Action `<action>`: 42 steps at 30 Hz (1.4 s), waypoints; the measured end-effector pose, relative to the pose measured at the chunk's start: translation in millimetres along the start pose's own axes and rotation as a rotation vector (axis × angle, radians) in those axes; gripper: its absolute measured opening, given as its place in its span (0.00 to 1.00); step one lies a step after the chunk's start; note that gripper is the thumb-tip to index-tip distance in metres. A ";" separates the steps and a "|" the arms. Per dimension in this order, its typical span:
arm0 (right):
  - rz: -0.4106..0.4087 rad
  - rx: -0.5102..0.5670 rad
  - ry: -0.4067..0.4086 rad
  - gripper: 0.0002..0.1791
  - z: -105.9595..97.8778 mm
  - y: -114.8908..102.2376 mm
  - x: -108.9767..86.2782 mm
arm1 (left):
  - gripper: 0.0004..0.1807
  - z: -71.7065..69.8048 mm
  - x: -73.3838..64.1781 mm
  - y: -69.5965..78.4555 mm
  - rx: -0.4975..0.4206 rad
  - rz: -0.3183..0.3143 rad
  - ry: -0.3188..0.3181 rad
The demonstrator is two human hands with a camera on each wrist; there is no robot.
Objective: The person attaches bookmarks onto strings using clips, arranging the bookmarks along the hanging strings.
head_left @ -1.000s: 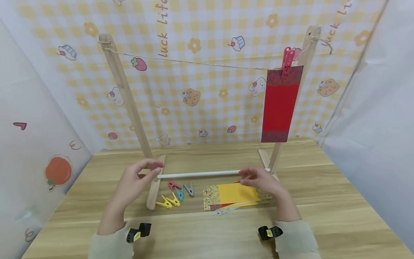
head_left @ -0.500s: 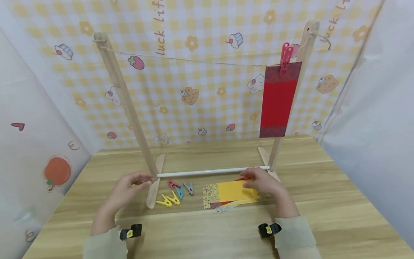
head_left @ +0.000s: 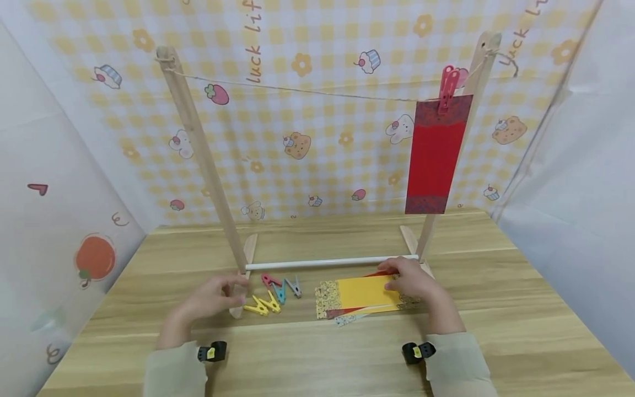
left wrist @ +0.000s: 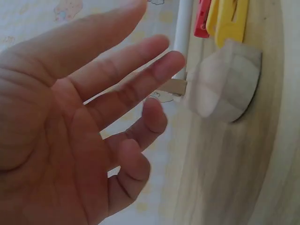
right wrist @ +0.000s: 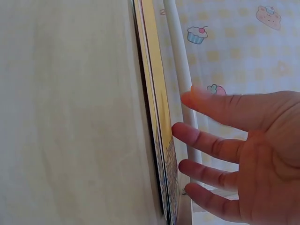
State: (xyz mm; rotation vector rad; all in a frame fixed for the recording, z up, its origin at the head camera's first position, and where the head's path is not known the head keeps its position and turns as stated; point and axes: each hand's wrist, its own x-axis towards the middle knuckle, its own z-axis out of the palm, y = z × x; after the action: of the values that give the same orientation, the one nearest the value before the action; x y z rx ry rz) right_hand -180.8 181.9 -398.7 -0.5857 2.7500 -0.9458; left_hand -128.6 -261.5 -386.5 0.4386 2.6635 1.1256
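Left fingers [left wrist: 133,90] hover near clothespins [head_left: 261,308], right fingers [right wrist: 211,142] over yellow card [head_left: 367,292]

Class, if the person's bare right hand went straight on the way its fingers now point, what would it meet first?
The right hand would most likely meet the flat yellow rectangular paper sheet with patterned ends, close below it; depth is unclear, so they may be touching.

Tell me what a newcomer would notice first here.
Probably the bright red card, hanging from the string at the right by a pink clip. Next comes the yellow card atop a pile on the table, then the colourful clips lying to its left.
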 end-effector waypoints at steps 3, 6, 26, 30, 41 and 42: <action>0.010 -0.073 0.001 0.22 -0.3 -0.9 -1.2 | 0.23 4.5 5.2 1.1 -0.012 0.041 -0.056; 0.041 -0.098 -0.019 0.24 0.2 -2.5 -2.5 | 0.23 6.6 7.8 4.2 -0.019 0.033 -0.083; 0.244 -0.138 -0.179 0.36 -1.0 -16.8 -11.7 | 0.19 17.9 7.6 10.7 0.046 -0.030 -0.067; 0.270 -0.162 -0.198 0.36 -1.5 -18.5 -11.1 | 0.18 20.4 8.1 11.6 0.067 -0.037 -0.060; 0.206 -0.119 -0.168 0.25 -3.4 -19.2 -12.3 | 0.15 17.3 6.8 9.8 -0.007 -0.066 -0.090; 0.199 -0.112 -0.165 0.25 -3.3 -18.5 -11.8 | 0.15 16.9 6.5 10.1 -0.021 -0.075 -0.092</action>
State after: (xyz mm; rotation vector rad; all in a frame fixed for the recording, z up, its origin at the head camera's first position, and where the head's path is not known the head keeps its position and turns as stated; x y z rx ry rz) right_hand -165.4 175.2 -384.2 -0.3779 2.6644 -0.6711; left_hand -127.5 -241.3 -391.3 0.3741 2.5641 1.0833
